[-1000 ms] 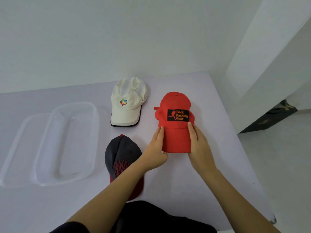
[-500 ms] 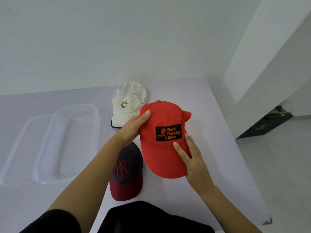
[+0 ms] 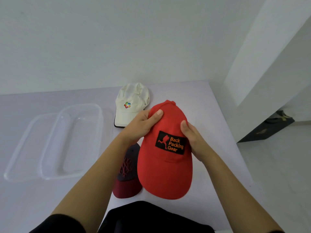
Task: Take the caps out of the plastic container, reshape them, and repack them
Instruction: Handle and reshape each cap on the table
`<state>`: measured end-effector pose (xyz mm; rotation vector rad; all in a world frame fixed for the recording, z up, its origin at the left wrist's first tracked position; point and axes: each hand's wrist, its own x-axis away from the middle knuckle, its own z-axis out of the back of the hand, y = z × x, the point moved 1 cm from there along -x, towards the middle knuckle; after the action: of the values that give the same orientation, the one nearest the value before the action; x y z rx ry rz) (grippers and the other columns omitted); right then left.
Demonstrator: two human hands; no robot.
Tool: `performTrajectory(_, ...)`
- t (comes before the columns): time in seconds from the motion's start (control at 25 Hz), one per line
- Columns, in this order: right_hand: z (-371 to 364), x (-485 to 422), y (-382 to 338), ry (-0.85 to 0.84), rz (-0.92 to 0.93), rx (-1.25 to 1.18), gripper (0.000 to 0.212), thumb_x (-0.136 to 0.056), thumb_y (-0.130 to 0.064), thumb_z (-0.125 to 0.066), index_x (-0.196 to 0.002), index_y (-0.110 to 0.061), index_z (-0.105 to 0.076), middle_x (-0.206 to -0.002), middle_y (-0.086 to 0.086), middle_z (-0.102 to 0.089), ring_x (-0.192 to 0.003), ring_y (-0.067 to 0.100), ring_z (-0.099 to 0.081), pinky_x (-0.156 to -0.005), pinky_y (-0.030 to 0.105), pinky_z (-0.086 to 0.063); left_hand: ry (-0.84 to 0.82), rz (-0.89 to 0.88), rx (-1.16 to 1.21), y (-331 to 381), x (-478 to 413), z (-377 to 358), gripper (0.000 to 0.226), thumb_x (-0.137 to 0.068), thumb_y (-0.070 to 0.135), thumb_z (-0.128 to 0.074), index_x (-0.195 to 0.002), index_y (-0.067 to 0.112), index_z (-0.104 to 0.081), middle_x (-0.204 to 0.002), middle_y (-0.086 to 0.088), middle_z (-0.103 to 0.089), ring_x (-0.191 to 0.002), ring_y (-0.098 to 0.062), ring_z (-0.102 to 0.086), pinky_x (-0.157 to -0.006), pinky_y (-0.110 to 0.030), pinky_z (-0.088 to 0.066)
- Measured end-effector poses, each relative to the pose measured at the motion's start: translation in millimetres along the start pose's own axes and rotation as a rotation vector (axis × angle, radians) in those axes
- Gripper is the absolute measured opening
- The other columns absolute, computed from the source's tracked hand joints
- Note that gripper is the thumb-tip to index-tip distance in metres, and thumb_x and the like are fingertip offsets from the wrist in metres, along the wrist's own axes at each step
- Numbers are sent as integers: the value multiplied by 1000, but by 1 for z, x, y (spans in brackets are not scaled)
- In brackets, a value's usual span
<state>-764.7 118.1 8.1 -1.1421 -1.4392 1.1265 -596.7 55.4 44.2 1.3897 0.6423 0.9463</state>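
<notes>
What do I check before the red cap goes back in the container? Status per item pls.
1. Grip on red cap: ok, left hand holds its top, right hand its side.
2. Shape restored: cannot tell, the hands cover part of it.
3. Open, empty plastic container: ok.
4. Both white cap and dark cap out on the table: ok.
5. Gap between dark cap and red cap: cannot tell, they overlap in view.

Dark cap point(image 3: 127, 167) half hidden behind red cap point(image 3: 165, 175), left forearm point(image 3: 101, 167); white cap point(image 3: 132, 98) brim corner behind left hand point(image 3: 141, 124).
</notes>
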Motion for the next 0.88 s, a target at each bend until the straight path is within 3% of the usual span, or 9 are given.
performTrajectory(0.08,0,-5,-3,13,-24,-142,57,-74,-59,-62,-114,-19,-64,-115,5,-70,-109,21,-65,-87,29,-53,87,-13,-27,-1,-2,-4,30,-93,41,-51,-103,16,-65,-94,-3,-67,-87,-16,-64,-79,-32,-52)
performTrajectory(0.16,5,-6,-3,60,0,-164,42,-75,-48,-63,-104,-18,-69,-105,5,-73,-99,20,-68,-80,27,-55,106,72,-47,-4,-1,1,41,-88,47,-56,-109,12,-60,-96,1,-65,-87,-15,-61,-78,-36,-48)
performTrajectory(0.28,10,-8,-3,82,22,87,23,-86,-36,-57,-100,-21,-66,-97,2,-74,-90,14,-69,-77,25,-53,-89,242,-86,-1,2,5,34,-89,42,-58,-115,19,-62,-106,4,-72,-97,-11,-69,-82,-28,-53)
performTrajectory(0.4,3,-9,-6,178,72,333,14,-90,-39,-53,-95,-29,-61,-91,-11,-69,-82,-1,-66,-73,15,-49,-23,205,30,5,0,0,34,-91,34,-58,-110,8,-69,-105,-9,-74,-100,-20,-70,-89,-30,-55)
performTrajectory(0.52,4,-9,-7,416,173,488,34,-87,-49,-51,-65,-23,-50,-58,-11,-50,-50,3,-46,-51,13,-37,83,136,166,1,1,-4,28,-94,30,-54,-108,11,-70,-106,-9,-73,-99,-17,-69,-87,-24,-55)
performTrajectory(0.6,7,-8,-6,509,149,412,49,-91,-50,-47,-56,-17,-35,-51,-5,-32,-48,7,-30,-48,23,-27,106,86,201,-4,3,-7,26,-95,31,-53,-109,16,-69,-109,-8,-73,-102,-16,-68,-89,-23,-53)
performTrajectory(0.68,6,-9,-7,557,35,222,53,-93,-54,-38,-54,-20,-27,-50,-3,-25,-48,11,-25,-50,29,-23,117,75,245,-7,4,-10,27,-95,31,-52,-109,15,-68,-109,-9,-72,-103,-18,-68,-91,-27,-54)
performTrajectory(0.76,9,-7,-9,590,-56,23,59,-94,-59,-23,-50,-20,-30,-44,-7,-31,-43,8,-29,-48,26,-24,124,82,260,-7,5,-11,27,-95,31,-50,-110,16,-67,-108,-8,-72,-100,-17,-68,-87,-28,-55)
performTrajectory(0.88,17,5,-6,388,52,30,58,-87,-61,-21,-66,-24,-61,-56,-14,-61,-56,0,-55,-61,17,-43,166,47,298,-4,5,-7,26,-96,31,-48,-112,21,-66,-108,-1,-73,-103,-14,-68,-88,-26,-54)
